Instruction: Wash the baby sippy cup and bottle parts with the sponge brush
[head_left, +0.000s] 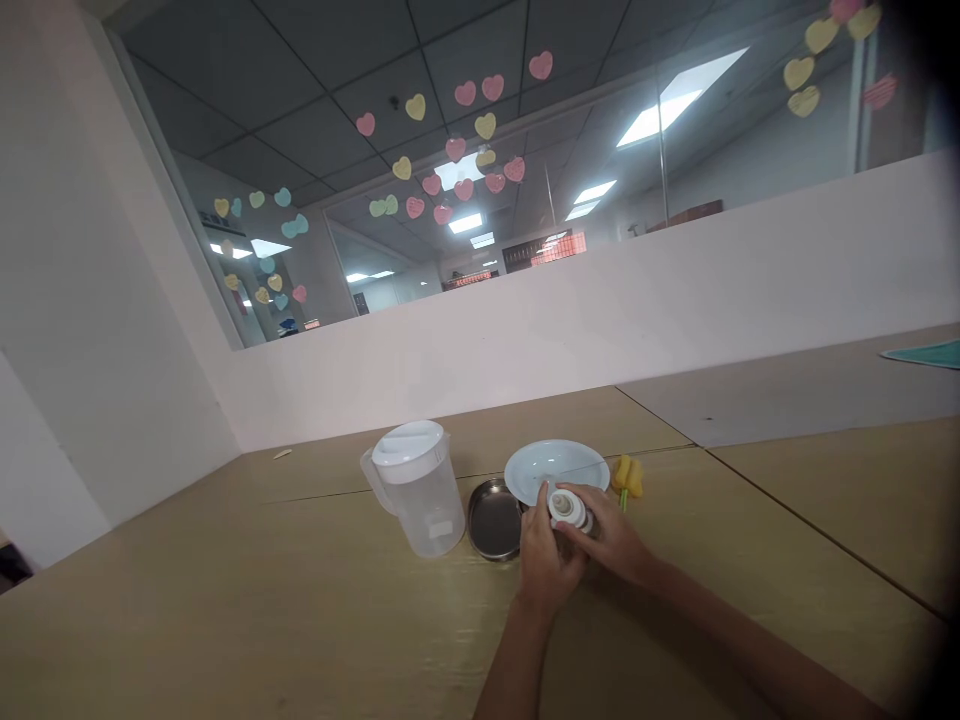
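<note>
Both hands are wrapped round a small white bottle (568, 508), whose round top faces the camera. My left hand (545, 560) grips it from the left and below, and my right hand (611, 535) closes on it from the right. Just behind the hands sits a pale oval plate (536, 462). A round dark metal dish (495, 520) lies to the left of my left hand. Right of the plate is a yellow flower (628, 475) with a green stem. The lower part of the bottle is hidden by the fingers.
A clear plastic pitcher (431, 505) with a white lid stands left of the metal dish. The wooden table (300, 600) meets a white wall under a window with heart-shaped notes. A teal item (930, 354) lies at the far right.
</note>
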